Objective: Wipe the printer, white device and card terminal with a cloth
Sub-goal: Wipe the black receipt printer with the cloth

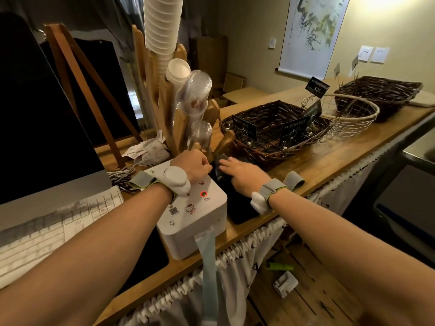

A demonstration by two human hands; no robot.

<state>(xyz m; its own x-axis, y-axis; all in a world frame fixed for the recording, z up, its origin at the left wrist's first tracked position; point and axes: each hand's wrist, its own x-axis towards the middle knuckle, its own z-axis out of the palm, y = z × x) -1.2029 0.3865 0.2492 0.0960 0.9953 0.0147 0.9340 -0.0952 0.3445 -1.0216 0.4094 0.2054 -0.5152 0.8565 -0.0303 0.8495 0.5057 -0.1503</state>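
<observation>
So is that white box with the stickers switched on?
On, it seems: a red light glows on top of the white box, and a paper strip hangs from its front slot.

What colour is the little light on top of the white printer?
Red: a small glowing ring on the printer top, near its right edge. Head view shows it.

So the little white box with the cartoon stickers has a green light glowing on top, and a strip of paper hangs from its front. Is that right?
Not quite. The head view shows the light on top of the white box glowing red, not green. The rest holds: cartoon stickers dot its top, and a paper strip hangs from its front.
</observation>
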